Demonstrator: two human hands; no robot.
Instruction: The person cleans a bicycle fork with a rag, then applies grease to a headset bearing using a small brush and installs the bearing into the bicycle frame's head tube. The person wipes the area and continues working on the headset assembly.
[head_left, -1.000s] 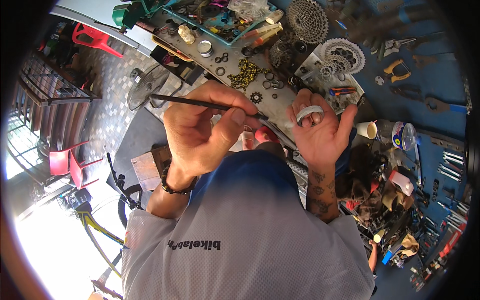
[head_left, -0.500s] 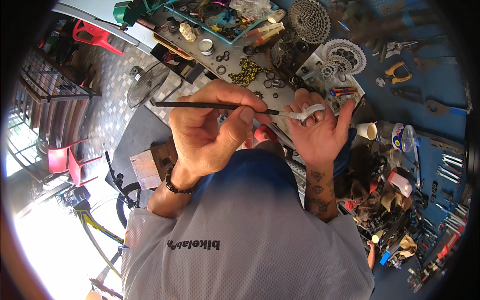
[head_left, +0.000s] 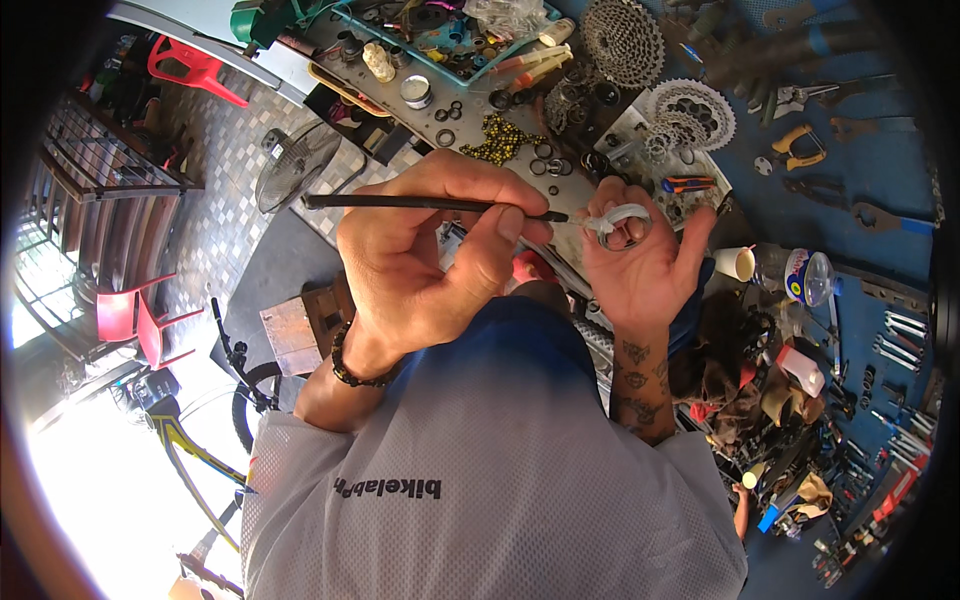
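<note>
Your left hand (head_left: pixel 430 260) is closed around a thin black brush (head_left: pixel 420 203), pinched between thumb and fingertips like a pen, so its long handle sticks out to the left and its tip reaches across to your right hand (head_left: pixel 640 265). That grip looks chosen for fine control at the tip. Your right hand is half open, palm toward you, with a small metal ring (head_left: pixel 622 228) smeared in white grease propped on the fingers; the fingers cup rather than clamp it, which leaves its face clear for the brush. Brush tip and ring touch, right between your two hands, held up above the surface (head_left: pixel 560 165).

Beyond your hands lie a curled gold chain (head_left: pixel 500 140), loose washers and two toothed cassettes (head_left: pixel 690 112). To the right of your right hand stand a paper cup (head_left: pixel 735 263) and a clear bottle (head_left: pixel 800 275), near enough to knock with an elbow. Nothing comes between brush and ring.
</note>
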